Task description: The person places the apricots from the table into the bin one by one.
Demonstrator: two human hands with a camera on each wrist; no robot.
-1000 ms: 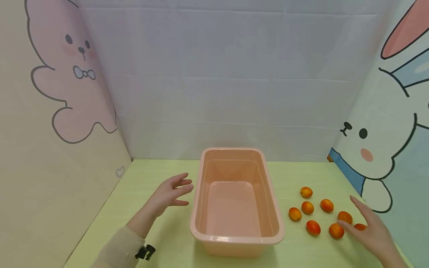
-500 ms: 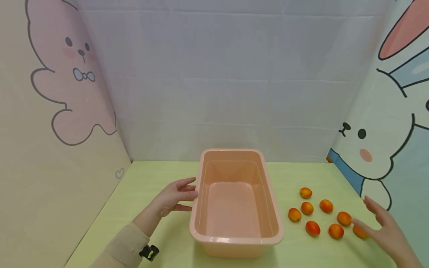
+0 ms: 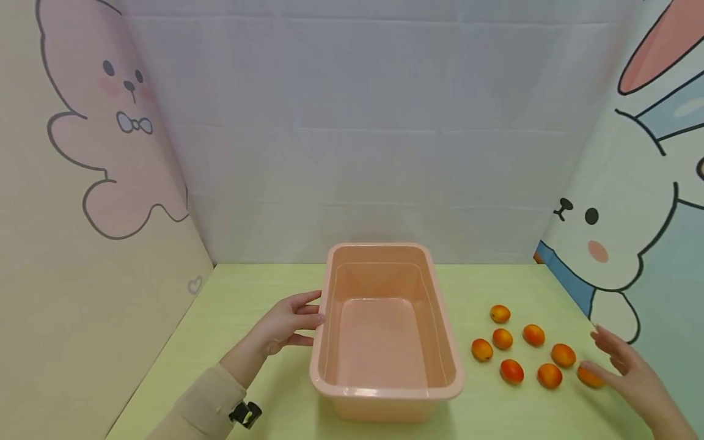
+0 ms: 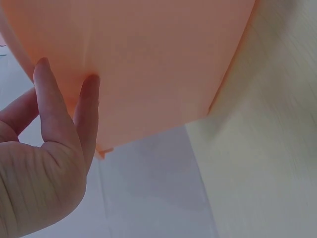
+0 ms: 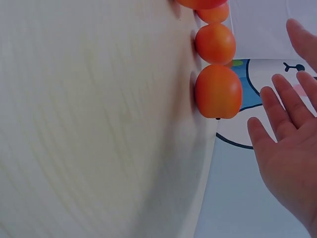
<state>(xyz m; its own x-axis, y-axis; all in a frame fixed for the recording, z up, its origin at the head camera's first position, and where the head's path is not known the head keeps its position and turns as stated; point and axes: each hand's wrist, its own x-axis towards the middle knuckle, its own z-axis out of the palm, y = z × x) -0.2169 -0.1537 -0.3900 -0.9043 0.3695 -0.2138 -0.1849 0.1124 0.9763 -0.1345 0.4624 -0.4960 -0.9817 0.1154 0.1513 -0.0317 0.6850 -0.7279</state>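
Observation:
On the table stands a deep pink plastic basin (image 3: 387,408) with nothing inside. My left hand (image 3: 283,324) is at its left side, fingertips right at the rim. In the left wrist view its relaxed fingers (image 4: 54,106) lie along the basin's outer wall (image 4: 163,64). To the right, several small orange-red oval fruits (image 3: 511,371) lie loosely spread. Over the rightmost fruit (image 3: 588,378) hovers my right hand (image 3: 635,382), its thumb overlapping that fruit in the head view. The right wrist view shows the fingers spread beside the nearest fruit (image 5: 218,94), holding nothing.
A pale yellow-green table (image 3: 264,278) is enclosed by a plain whitish back sheet (image 3: 374,134). A side panel with a pink bear drawing (image 3: 134,165) stands left, and one with a rabbit drawing (image 3: 621,244) stands right, close to my right hand.
My left hand has moved right until its fingertips reach the basin's rim. The right hand has shifted right, uncovering more of the fruits, and its fingers have bent slightly. Basin and fruits stay put.

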